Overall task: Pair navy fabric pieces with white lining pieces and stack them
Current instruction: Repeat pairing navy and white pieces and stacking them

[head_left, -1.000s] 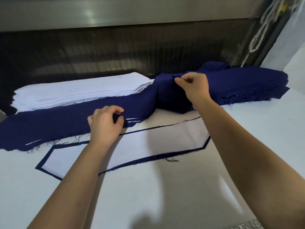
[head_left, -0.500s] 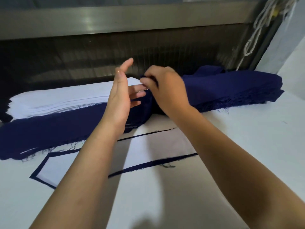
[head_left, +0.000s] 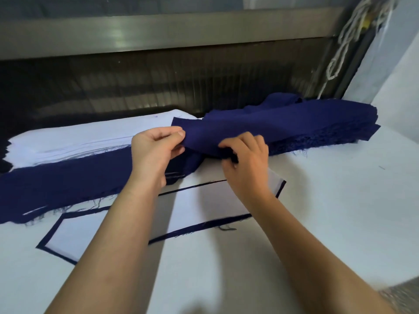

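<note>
With left hand (head_left: pixel 154 150) and right hand (head_left: pixel 246 159), pinches navy piece (head_left: pixel 204 137) by its left end, lifted off navy stack (head_left: pixel 317 125), beside white lining stack (head_left: pixel 79 137), above lined pair (head_left: pixel 192 207).

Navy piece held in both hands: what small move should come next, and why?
Probably lift the navy piece clear of the navy pile and draw it nearer. The left hand pinches its corner, the right hand grips its near edge, yet most of it lies on the pile.
</note>
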`<action>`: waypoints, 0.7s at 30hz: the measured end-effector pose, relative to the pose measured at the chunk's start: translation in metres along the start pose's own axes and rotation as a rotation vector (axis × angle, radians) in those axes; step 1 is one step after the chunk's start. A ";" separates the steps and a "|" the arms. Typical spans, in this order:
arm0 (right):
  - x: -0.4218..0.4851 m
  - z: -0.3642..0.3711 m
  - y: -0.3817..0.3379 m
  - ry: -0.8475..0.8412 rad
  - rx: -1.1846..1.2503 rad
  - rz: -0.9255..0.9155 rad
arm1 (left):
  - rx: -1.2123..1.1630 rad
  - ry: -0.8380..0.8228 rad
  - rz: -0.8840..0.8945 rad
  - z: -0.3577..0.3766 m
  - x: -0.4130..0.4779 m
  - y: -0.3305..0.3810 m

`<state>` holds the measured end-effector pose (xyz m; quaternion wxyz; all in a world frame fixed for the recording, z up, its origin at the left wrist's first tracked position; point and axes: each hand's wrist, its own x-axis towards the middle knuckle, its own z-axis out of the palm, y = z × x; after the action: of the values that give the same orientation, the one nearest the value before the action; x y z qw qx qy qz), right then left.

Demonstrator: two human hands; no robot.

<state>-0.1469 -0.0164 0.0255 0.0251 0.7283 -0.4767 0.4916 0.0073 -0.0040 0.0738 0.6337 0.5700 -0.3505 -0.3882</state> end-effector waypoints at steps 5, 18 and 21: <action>-0.008 -0.005 0.023 -0.024 0.177 0.323 | -0.019 0.071 0.054 -0.017 0.002 0.000; 0.005 -0.003 0.034 -0.033 0.808 0.930 | 0.143 -0.009 0.057 -0.090 -0.015 -0.007; 0.008 -0.008 0.038 0.069 0.812 0.965 | 0.217 -0.007 0.027 -0.119 -0.021 -0.009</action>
<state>-0.1793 -0.0387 0.0185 -0.4625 0.3663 -0.5261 0.6125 0.1020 0.0679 0.0523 0.5721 0.6292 -0.4005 -0.3413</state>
